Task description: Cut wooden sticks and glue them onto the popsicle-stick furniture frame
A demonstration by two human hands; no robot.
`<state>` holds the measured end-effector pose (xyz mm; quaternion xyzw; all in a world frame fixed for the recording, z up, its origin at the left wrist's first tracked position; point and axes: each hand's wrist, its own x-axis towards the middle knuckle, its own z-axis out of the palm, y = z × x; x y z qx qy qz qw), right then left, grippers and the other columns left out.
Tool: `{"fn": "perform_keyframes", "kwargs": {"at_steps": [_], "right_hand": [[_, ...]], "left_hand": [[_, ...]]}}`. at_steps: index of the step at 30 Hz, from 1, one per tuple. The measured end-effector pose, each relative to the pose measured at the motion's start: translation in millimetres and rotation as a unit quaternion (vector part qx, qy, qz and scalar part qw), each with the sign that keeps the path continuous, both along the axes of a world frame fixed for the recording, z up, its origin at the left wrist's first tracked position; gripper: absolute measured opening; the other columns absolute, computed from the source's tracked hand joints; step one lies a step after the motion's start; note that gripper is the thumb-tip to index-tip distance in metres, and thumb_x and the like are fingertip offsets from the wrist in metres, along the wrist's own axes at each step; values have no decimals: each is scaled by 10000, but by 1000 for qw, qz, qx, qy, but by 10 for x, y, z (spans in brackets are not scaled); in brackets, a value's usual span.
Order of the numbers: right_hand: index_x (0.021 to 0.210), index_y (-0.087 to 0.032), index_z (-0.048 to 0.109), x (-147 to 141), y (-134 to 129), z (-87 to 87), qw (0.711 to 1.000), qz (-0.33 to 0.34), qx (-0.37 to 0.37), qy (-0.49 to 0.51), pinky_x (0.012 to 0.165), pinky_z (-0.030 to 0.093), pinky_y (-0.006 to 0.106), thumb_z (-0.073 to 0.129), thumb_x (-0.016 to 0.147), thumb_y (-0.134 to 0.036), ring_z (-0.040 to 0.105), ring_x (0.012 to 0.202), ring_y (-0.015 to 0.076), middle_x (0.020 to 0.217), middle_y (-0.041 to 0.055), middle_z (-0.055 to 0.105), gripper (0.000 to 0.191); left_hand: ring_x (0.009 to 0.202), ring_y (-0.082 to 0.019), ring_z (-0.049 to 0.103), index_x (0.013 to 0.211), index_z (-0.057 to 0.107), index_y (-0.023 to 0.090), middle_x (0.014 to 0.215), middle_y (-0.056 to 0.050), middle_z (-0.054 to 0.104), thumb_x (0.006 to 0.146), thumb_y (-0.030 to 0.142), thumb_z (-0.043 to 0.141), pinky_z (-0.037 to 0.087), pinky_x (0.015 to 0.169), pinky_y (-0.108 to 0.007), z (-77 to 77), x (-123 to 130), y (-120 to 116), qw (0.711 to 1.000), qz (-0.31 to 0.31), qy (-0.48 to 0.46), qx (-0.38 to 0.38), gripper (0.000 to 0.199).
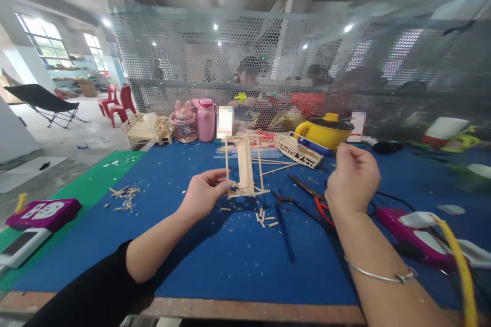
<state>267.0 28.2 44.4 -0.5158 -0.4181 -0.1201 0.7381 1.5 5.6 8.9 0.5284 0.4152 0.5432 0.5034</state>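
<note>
Stick frame (pixel 244 166) is pinched by left hand (pixel 205 191); right hand (pixel 352 179) curled closed, contents unclear.

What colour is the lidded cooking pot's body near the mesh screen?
Yellow; it shows in the head view.

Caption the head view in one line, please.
Left hand holds a pale wooden stick frame above a blue tabletop.

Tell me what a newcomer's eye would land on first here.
Probably the bright yellow pot, toward the back of the blue mat, just beyond the raised right hand. Next might be the pale stick frame near the middle, its lower left side held by the left hand. The purple power strip at the far left would likely stand out too.
</note>
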Motion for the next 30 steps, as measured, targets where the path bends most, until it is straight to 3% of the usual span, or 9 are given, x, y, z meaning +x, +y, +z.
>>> {"fn": "perform_keyframes", "kwargs": {"at_steps": [3, 7, 12, 15, 18, 21, 24, 28, 30], "right_hand": [[792, -159, 621, 122, 86, -58, 998, 10, -67, 10, 696, 468, 330, 630, 707, -360, 570, 667, 169, 728, 24, 610, 218], [879, -176, 557, -44, 87, -156, 981, 62, -178, -39, 636, 444, 299, 602, 575, -147, 549, 666, 161, 751, 1, 576, 309], [917, -189, 514, -445, -23, -248, 944, 191, -224, -150, 718, 449, 328, 516, 641, -152, 563, 778, 179, 879, 39, 597, 279], [1039, -184, 482, -578, -61, -286, 929, 236, -230, -170, 735, 458, 342, 534, 682, -192, 563, 794, 183, 946, 61, 599, 361], [1140, -172, 431, -596, -49, -320, 926, 258, -230, -151, 695, 475, 325, 543, 702, -209, 574, 789, 184, 979, 80, 601, 454], [1160, -171, 438, -571, -23, -355, 919, 248, -267, -151, 692, 482, 323, 550, 707, -213, 595, 812, 195, 979, 83, 620, 469], [1108, -166, 515, -569, -32, -375, 887, 211, -350, -214, 711, 472, 317, 551, 722, -220, 608, 814, 195, 949, 74, 652, 391], [917, -189, 636, -591, -107, -342, 798, 167, -467, -343, 681, 440, 276, 532, 759, -245, 627, 766, 176, 828, 36, 688, 198], [815, -214, 670, -591, -149, -308, 774, 170, -487, -369, 646, 426, 266, 536, 758, -263, 635, 737, 179, 757, 25, 697, 154]], "left_hand": [[505, -75, 541, 929, 685, 136, 641, 2, 673, 627, 271, 749, 467, 578, -232, 25, -5, -3, 1000, -8, 2, 2, 337], [496, -78, 533, 927, 681, 118, 621, -4, 669, 610, 243, 755, 465, 573, -238, 49, -38, 6, 1000, 1, 22, -7, 348], [531, -104, 567, 915, 703, 139, 663, -29, 692, 617, 245, 735, 467, 573, -246, 57, -123, 108, 998, -17, 66, 15, 318], [554, -123, 584, 893, 724, 156, 681, -36, 704, 611, 249, 721, 467, 578, -250, 206, -153, 241, 986, -53, 147, 60, 297], [538, -129, 570, 809, 747, 188, 663, -21, 707, 612, 234, 698, 441, 547, -240, 528, -130, 403, 947, -125, 260, 140, 208], [468, -123, 533, 802, 754, 194, 536, 4, 665, 573, 173, 696, 384, 499, -226, 910, -61, 556, 890, -179, 383, 172, 237], [473, -128, 528, 734, 756, 214, 530, 7, 667, 493, 128, 731, 363, 516, -231, 1187, 7, 663, 844, -172, 470, 191, 257], [464, -116, 493, 653, 744, 231, 502, 25, 641, 445, 65, 720, 326, 518, -225, 1298, 57, 687, 790, -144, 558, 211, 267], [463, -113, 488, 654, 743, 238, 507, 26, 640, 453, 82, 723, 323, 518, -222, 1278, 75, 653, 775, -146, 577, 210, 256]]}}
